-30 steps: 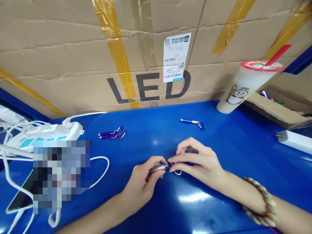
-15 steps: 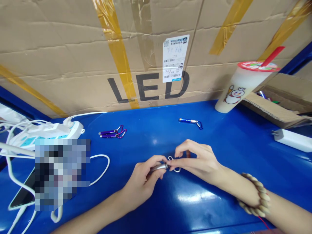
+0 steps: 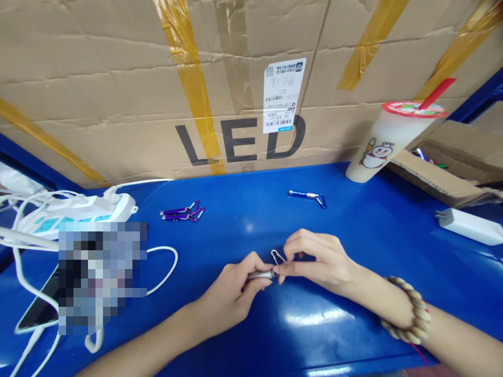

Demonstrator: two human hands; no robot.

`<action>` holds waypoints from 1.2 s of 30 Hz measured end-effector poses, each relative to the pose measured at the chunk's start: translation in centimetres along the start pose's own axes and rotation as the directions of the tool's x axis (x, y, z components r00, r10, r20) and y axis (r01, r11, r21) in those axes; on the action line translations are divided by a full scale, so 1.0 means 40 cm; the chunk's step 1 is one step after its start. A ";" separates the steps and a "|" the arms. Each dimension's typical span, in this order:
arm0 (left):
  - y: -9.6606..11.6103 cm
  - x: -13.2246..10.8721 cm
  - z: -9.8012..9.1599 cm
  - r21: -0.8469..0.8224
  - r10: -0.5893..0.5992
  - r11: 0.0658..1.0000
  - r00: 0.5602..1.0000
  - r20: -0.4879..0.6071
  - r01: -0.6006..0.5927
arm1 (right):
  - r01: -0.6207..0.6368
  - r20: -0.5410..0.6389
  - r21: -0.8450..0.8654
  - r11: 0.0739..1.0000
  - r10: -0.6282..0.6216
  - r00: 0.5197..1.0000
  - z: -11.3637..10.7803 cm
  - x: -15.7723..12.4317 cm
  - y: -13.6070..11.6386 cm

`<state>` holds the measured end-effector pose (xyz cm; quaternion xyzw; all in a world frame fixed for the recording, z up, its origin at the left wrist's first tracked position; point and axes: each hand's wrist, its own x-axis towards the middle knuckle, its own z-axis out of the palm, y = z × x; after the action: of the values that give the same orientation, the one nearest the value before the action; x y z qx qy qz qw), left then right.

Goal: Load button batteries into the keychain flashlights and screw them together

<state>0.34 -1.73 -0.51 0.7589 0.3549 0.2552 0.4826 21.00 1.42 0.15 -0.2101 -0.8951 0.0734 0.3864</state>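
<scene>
In front of me, my left hand [image 3: 231,287] is closed around a small silver keychain flashlight [image 3: 261,274], thumb below and fingers above. A silver carabiner clip [image 3: 275,255] hangs at the flashlight's right end. My right hand [image 3: 320,262] pinches that end where the clip joins, and its fingertips cover part of both. Farther back, a blue keychain flashlight [image 3: 302,194] with a blue clip lies on the blue table [image 3: 220,209]. Two purple keychain flashlights [image 3: 176,214] with clips lie side by side to the left.
A large cardboard box [image 3: 129,94] stands along the back. To the left are a white power strip [image 3: 121,207], cables and a phone [image 3: 39,311] beside a blurred-out patch. At right stand a drink cup [image 3: 377,141], an open carton [image 3: 432,180] and a white charger [image 3: 471,226].
The carabiner clip has turned and now points up and back beside my right fingers. My left hand has shifted slightly right with the flashlight. The flashlights on the table have not moved.
</scene>
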 end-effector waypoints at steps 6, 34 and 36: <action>-0.004 -0.001 -0.012 0.041 -0.014 0.999 0.998 0.053 0.012 | 0.000 0.015 0.054 0.999 -0.001 1.000 0.006 -0.002 0.000; 0.015 -0.001 -0.009 -0.015 -0.020 1.000 0.997 0.078 0.021 | -0.202 0.164 0.348 0.916 0.153 0.975 0.014 -0.026 0.015; 0.015 -0.002 -0.007 -0.006 -0.029 1.000 0.997 0.072 0.029 | -0.179 0.166 0.325 0.929 0.130 0.978 0.014 -0.030 0.014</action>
<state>0.26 -1.81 0.13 0.7606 0.3474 0.2222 0.5015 21.51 1.40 -1.21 -0.2050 -0.8748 0.2709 0.3454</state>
